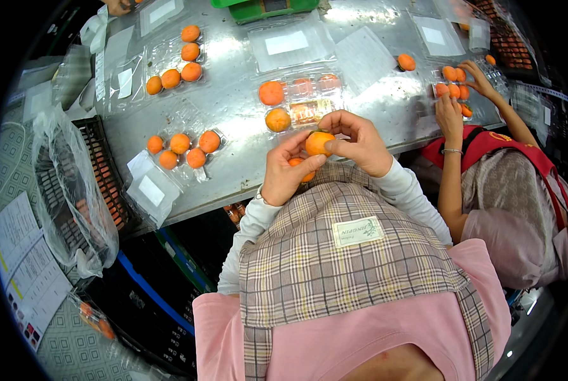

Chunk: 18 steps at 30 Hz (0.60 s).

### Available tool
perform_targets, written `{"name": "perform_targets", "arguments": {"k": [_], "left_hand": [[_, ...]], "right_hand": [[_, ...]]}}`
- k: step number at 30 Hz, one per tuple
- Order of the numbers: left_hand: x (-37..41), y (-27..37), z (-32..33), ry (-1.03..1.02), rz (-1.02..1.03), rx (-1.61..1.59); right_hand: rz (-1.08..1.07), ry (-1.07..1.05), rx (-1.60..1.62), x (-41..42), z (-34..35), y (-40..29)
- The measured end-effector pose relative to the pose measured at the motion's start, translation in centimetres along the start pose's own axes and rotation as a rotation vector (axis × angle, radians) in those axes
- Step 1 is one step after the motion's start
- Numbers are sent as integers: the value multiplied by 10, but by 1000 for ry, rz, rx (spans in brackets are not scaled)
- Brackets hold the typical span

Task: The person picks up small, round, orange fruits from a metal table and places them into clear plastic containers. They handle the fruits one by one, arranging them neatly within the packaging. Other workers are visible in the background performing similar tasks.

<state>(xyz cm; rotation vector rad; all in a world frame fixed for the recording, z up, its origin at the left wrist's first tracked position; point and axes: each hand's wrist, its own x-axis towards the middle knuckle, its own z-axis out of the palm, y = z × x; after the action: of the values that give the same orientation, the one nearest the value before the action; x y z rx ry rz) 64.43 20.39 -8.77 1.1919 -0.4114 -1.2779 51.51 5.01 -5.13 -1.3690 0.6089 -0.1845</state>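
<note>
Both of my hands meet in front of my checked apron, around one orange persimmon (319,143) with a green calyx. My left hand (289,166) also has a second persimmon (301,169) beneath the first, partly hidden by the thumb. The thumb and fingers of my right hand (355,140) touch the upper persimmon's right side and top. Just beyond my hands lies a clear plastic tray (284,105) with two bare persimmons at its left; its lid, bearing a printed label (310,111), seems to cover others.
More clear trays of persimmons (196,157) lie on the metal table (236,105) at left. A green container (269,10) stands at the far edge. At right, a co-worker's hands (450,112) touch persimmons. A black crate (105,176) with a plastic bag is left of the table.
</note>
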Motion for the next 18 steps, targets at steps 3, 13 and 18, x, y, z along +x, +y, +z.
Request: {"name": "perform_targets", "arguments": {"k": [3, 13, 18], "left_hand": [[0, -1, 1, 7, 9, 32], [-2, 1, 1, 11, -14, 59], [-2, 0, 0, 28, 43, -13]], "right_hand": [[98, -17, 74, 0, -1, 0], [184, -51, 166, 0, -11, 3], [156, 36, 363, 0, -9, 9]]}}
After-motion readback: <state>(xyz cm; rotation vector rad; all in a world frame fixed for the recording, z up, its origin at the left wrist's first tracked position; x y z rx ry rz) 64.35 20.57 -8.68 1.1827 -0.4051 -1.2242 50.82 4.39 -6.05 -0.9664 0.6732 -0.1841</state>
